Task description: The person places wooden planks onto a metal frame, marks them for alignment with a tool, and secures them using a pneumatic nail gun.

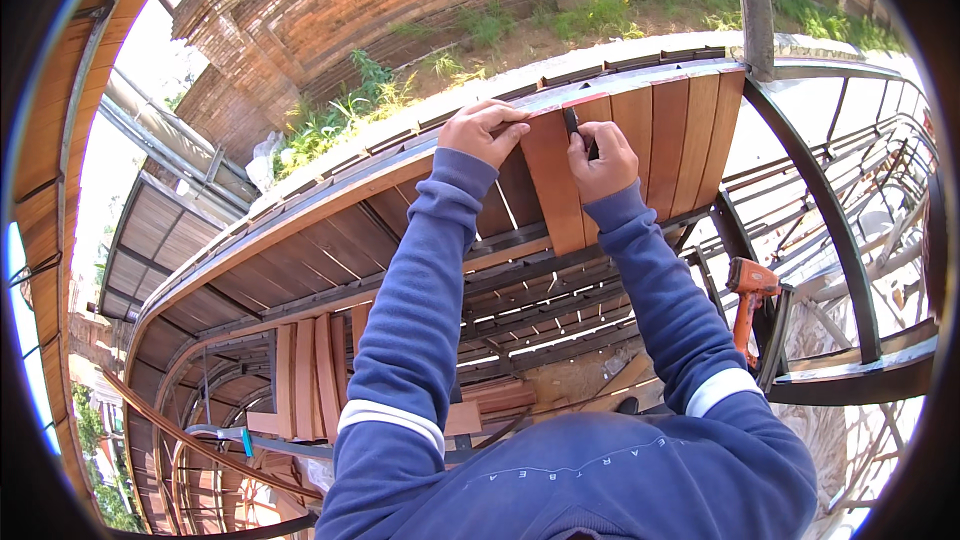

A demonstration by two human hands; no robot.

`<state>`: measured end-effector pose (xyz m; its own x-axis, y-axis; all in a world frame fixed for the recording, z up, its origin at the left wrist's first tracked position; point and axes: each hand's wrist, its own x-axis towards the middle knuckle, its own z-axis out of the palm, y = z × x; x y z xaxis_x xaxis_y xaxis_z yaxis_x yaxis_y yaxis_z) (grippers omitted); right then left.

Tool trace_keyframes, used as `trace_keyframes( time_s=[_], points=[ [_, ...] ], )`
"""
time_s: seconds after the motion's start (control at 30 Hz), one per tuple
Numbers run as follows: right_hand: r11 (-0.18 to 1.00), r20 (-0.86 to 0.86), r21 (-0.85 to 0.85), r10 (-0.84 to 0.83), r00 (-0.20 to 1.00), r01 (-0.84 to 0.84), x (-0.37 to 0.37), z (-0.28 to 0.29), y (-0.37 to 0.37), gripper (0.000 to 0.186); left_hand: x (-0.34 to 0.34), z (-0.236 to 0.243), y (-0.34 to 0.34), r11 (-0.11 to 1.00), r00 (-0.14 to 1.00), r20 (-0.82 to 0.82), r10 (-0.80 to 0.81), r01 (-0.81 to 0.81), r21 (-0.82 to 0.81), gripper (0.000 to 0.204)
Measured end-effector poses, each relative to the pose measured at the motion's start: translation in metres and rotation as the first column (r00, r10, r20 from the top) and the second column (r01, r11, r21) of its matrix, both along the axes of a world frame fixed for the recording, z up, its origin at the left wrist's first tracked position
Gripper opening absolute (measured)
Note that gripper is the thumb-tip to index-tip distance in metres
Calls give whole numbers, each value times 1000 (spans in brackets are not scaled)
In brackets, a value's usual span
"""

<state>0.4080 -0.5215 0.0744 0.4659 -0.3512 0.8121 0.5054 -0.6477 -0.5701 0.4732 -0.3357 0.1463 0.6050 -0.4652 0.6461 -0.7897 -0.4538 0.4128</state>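
From afar, I see the right fingers (606,137) gripping a dark tool (571,121) over a reddish plank (549,175). Left of them, the left fingers (497,118) reach its top corner.

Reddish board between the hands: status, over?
Left hand at upper-left corner of board; right hand holding small dark tool near top edge. Board beside other planks. Orange power tool off to the right.

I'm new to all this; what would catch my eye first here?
Probably the two blue sleeves reaching up the middle to a row of reddish wooden boards, where the right hand grips a small black object and the left hand is at the row's upper left corner. Next, perhaps, the bright orange tool right of the right sleeve, and the brick wall curving across the top.
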Motion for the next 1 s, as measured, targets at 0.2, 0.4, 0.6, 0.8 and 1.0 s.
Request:
trace_keyframes(
  time_s=[0.2,0.4,0.6,0.8,1.0],
  points=[
    [997,40,-71,-41,998,43,12,-5,4,10,3,-3,1,1000,1000,14,2,-2,-10,17],
    [992,64,-100,-73,995,79,15,-8,7,11,0,-5,-5,997,993,79,82,-83,2,16],
    [999,52,3,-38,998,38,9,-12,5,15,-2,-5,-4,995,989,118,94,-97,19,17],
    [701,-376,707,258,890,95,-36,-152,-17,11,-5,0,-4,995,992,105,66,-73,64,22],
    [499,-516,830,518,682,250,-92,-262,-30,30,-1,-2,-4,996,997,73,21,-27,80,26]
  ],
)
